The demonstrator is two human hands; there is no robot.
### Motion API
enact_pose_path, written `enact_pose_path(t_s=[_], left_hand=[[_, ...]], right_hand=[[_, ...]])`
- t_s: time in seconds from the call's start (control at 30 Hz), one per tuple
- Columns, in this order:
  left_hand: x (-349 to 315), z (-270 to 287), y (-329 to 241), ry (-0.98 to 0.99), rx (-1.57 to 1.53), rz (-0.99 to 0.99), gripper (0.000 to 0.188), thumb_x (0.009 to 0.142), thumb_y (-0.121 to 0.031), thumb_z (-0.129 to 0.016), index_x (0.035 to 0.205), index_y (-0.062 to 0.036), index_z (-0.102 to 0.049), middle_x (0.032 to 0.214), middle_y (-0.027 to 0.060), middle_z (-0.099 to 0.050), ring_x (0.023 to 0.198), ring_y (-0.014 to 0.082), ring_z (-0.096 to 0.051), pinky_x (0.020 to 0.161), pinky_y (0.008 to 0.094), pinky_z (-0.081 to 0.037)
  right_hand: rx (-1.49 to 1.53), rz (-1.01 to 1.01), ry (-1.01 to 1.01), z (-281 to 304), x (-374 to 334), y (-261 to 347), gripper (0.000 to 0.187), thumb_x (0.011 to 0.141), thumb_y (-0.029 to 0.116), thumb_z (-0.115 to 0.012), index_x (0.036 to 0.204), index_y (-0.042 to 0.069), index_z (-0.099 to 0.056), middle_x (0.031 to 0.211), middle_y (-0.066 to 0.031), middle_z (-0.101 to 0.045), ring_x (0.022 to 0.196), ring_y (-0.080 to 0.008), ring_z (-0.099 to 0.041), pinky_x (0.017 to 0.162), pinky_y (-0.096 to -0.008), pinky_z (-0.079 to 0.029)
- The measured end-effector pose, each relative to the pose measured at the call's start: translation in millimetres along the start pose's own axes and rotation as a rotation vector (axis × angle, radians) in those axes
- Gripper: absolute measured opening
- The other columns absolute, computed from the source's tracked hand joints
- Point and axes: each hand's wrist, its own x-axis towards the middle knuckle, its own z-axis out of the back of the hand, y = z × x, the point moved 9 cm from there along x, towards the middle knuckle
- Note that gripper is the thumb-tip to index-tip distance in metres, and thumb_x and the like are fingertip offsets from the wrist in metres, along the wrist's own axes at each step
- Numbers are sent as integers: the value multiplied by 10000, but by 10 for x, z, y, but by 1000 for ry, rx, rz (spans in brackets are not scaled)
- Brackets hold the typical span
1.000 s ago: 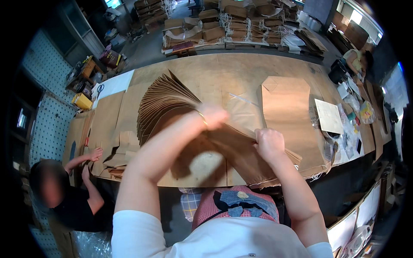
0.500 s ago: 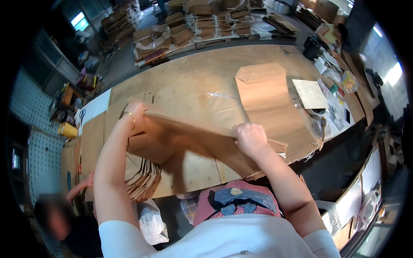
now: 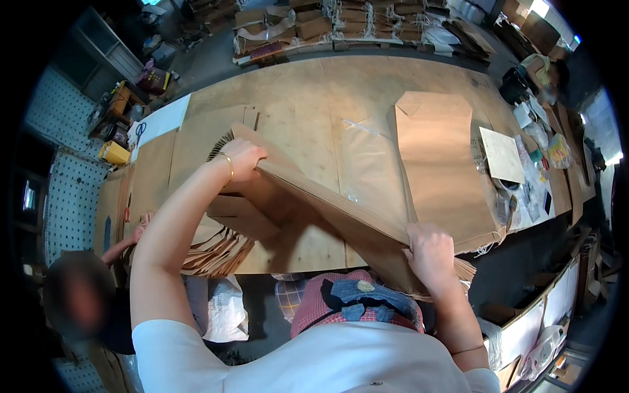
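Note:
A stack of brown paper bags (image 3: 334,209) is lifted on edge between my hands, slanting down from left to right. My left hand (image 3: 241,159), with a gold bangle at the wrist, grips its upper left end. At the lower right end my right hand (image 3: 431,255) closes over the top edge. Behind my left forearm lies another pile of brown bags (image 3: 219,252), its folded ends fanned out towards me. A flat stack of brown paper bags (image 3: 436,157) rests on the table beyond my right hand. My fingertips are partly hidden.
The wooden table (image 3: 295,92) stretches out ahead. Blue-handled scissors (image 3: 140,131) lie on a white sheet at left. A pale square board (image 3: 502,154) and plastic packages are at right. A co-worker (image 3: 82,295) reaches in at lower left; another person (image 3: 540,72) sits far right.
The lifted bags now stand more on edge, and their right end has swung nearer my body, with my right hand lower. My view has shifted slightly left.

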Motion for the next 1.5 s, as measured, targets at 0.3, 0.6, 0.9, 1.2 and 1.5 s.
enact_pose_path(t_s=[0.3, 0.6, 0.9, 1.2, 1.5], left_hand=[[2, 135, -94, 44, 25, 20, 241, 641, -243, -737, 744, -79, -594, 757, 134, -625, 787, 345, -601, 690, 443, -466], [58, -21, -158, 79, 0, -65, 179, 650, -137, -688, 802, -90, -607, 864, 89, -628, 875, 287, -599, 751, 400, -472], [12, 18, -70, -71, 9, -37, 190, 758, -200, -571, 875, -64, -635, 879, 101, -662, 1007, 256, -587, 925, 391, -407], [-2041, -273, 221, -935, -1084, 374, 1025, 727, -532, -621, 1449, -17, -106, 1513, 170, -101, 1405, 285, -96, 1130, 406, -115], [-1145, -1644, 997, -608, -2040, 196, 837, 873, -699, -144, 1472, -121, -51, 1537, 92, -22, 1412, 251, 24, 1118, 464, -5]], right_hand=[[-22, -15, 9, 156, -40, -73, 249, 592, 123, -744, 734, 63, -550, 728, -101, -582, 733, -295, -584, 627, -401, -474], [-61, -51, 169, -160, 198, 115, 354, 647, 155, -750, 899, 40, -530, 792, -150, -587, 775, -338, -585, 658, -422, -470], [229, 228, 235, -883, 2137, 1882, 324, 778, 190, -642, 1026, 3, -554, 838, -226, -626, 788, -397, -608, 667, -463, -488], [55, 339, 184, -671, 2070, 2012, 249, 726, 204, -698, 847, 27, -571, 743, -192, -624, 753, -369, -610, 663, -457, -486], [-70, 386, 172, -577, 2115, 2089, 262, 718, 213, -717, 818, 20, -571, 712, -198, -624, 685, -372, -614, 613, -456, -486]])
